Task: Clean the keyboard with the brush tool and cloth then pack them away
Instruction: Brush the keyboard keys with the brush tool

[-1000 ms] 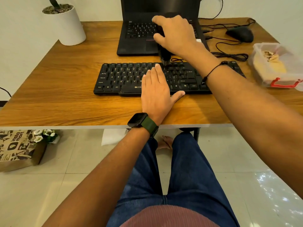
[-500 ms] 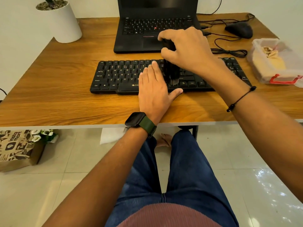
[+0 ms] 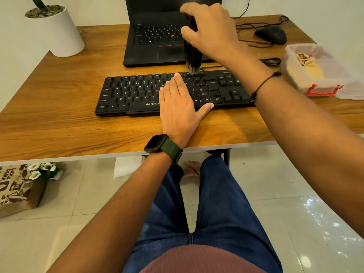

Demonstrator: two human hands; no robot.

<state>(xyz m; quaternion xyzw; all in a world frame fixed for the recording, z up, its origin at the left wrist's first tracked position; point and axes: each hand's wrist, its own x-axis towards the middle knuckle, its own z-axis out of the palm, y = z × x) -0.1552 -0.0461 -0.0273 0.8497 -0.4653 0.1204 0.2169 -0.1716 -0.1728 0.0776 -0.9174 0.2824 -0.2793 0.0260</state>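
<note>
A black keyboard (image 3: 137,93) lies across the wooden desk (image 3: 59,119). My left hand (image 3: 178,101) rests flat on its middle keys, fingers straight, thumb out to the right. My right hand (image 3: 208,30) grips a black brush tool (image 3: 193,56) upright, its bristles touching the keyboard's top row just past my left fingertips. A beige cloth (image 3: 304,60) sits inside a clear plastic box (image 3: 319,83) with a red latch at the desk's right edge.
An open black laptop (image 3: 155,44) stands right behind the keyboard. A black mouse (image 3: 270,35) with coiled cables lies at the back right. A white plant pot (image 3: 57,30) is at the back left. A paper bag (image 3: 17,190) sits on the floor at left.
My right hand has swept the brush from the keyboard's lower rows back up to its top row. My left hand has stayed flat on the keys.
</note>
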